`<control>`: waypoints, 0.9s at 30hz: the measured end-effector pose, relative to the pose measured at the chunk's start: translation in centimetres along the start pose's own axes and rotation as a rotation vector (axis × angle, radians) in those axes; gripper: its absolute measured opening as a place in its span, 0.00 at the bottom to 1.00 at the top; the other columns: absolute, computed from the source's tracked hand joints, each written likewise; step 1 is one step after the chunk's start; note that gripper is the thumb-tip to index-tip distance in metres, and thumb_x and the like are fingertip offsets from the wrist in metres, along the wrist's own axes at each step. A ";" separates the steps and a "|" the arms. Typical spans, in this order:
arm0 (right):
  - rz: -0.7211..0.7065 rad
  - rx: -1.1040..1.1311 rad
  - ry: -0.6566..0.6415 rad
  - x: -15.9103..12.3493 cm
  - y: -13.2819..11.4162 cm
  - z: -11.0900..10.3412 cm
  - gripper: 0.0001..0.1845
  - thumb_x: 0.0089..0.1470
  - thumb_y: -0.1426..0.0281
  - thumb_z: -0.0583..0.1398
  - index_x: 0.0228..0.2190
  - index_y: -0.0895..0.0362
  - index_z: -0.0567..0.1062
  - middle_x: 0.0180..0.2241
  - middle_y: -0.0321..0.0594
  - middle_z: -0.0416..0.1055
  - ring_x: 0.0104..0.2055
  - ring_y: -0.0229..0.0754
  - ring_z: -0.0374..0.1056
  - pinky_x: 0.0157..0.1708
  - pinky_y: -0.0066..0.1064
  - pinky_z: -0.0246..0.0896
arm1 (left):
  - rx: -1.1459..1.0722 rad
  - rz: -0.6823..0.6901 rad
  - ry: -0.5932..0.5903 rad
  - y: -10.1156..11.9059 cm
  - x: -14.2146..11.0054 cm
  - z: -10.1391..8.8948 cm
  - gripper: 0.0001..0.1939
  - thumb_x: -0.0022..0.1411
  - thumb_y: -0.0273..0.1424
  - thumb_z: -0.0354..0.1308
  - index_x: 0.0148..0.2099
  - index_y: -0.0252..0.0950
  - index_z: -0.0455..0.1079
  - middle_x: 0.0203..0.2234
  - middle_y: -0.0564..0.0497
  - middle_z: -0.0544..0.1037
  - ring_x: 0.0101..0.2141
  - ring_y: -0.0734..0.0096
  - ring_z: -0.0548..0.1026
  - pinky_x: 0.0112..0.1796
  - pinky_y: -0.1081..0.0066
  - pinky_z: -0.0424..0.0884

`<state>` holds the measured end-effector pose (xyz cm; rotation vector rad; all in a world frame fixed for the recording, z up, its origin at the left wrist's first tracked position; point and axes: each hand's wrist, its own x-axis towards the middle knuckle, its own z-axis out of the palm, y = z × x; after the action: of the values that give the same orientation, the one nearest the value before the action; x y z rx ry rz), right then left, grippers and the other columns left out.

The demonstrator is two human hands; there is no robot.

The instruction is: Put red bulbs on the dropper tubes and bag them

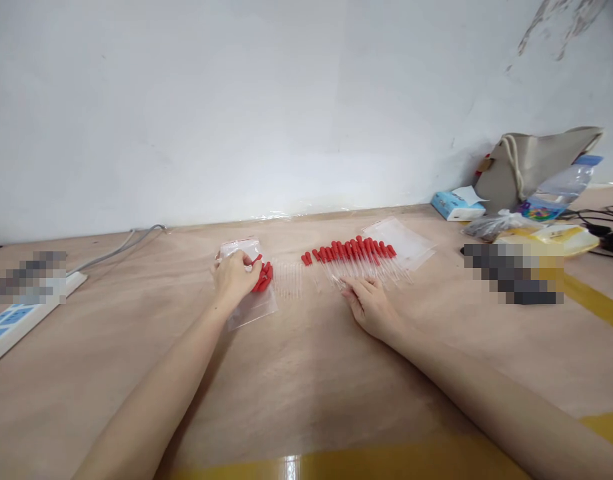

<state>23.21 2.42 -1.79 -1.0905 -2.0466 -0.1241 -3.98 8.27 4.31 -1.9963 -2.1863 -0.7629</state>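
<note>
My left hand (236, 275) is closed with a red rubber bulb (258, 258) at its fingertips, over a small pile of red rubber bulbs (262, 280). The pile lies on a clear zip bag (251, 310). Just right of it, thin clear tubes (287, 280) lie side by side. Two loose red bulbs (307, 259) sit beyond them. A row of droppers (353, 257), clear tubes with red bulbs on top, fans out further right. At the near ends of these droppers is my right hand (373, 308), its fingers curled together; what they hold, if anything, cannot be made out.
Flat clear bags (399, 240) lie behind the droppers. A tissue pack (457, 203), a grey cloth bag (536, 167) and a yellow packet (551, 239) stand at the right. A power strip (31, 320) with a grey cable lies left. A white wall (236, 107) bounds the table's back.
</note>
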 end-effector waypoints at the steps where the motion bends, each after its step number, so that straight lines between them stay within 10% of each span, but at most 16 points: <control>1: -0.008 -0.010 -0.007 0.0 0.0 -0.1 0.12 0.57 0.72 0.49 0.42 0.58 0.65 0.33 0.42 0.72 0.33 0.38 0.66 0.40 0.34 0.51 | -0.063 0.084 0.037 0.3 -0.9 -0.2 0.11 0.53 0.40 0.51 0.29 0.37 0.63 0.27 0.50 0.73 0.33 0.63 0.71 0.39 0.63 0.62; 7: -0.019 -0.021 -0.103 -0.3 -0.5 -0.7 0.11 0.56 0.70 0.50 0.38 0.56 0.71 0.33 0.40 0.72 0.34 0.36 0.65 0.42 0.34 0.47 | -0.341 0.604 -0.333 2.3 -8.2 0.2 0.06 0.56 0.33 0.51 0.30 0.36 0.62 0.23 0.53 0.68 0.25 0.72 0.66 0.29 0.72 0.62; 13: -0.048 -0.001 -0.148 -0.5 -0.8 -0.8 0.11 0.55 0.70 0.51 0.37 0.54 0.73 0.30 0.39 0.70 0.32 0.36 0.64 0.42 0.35 0.45 | -0.448 0.588 -0.301 2.8 -9.9 1.5 0.12 0.57 0.34 0.53 0.44 0.38 0.66 0.33 0.49 0.68 0.34 0.69 0.67 0.33 0.70 0.65; 27: -0.156 0.039 -0.176 -0.3 -1.8 -0.4 0.11 0.55 0.70 0.52 0.36 0.54 0.73 0.30 0.37 0.70 0.31 0.34 0.62 0.44 0.36 0.43 | -0.436 0.552 -0.223 2.7 -9.4 2.0 0.08 0.60 0.35 0.50 0.39 0.38 0.66 0.30 0.51 0.73 0.34 0.68 0.68 0.37 0.66 0.62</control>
<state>22.24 0.94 -1.30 -0.9458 -2.2820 -0.0676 0.50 0.60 -0.21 -2.8333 -1.4954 -1.0233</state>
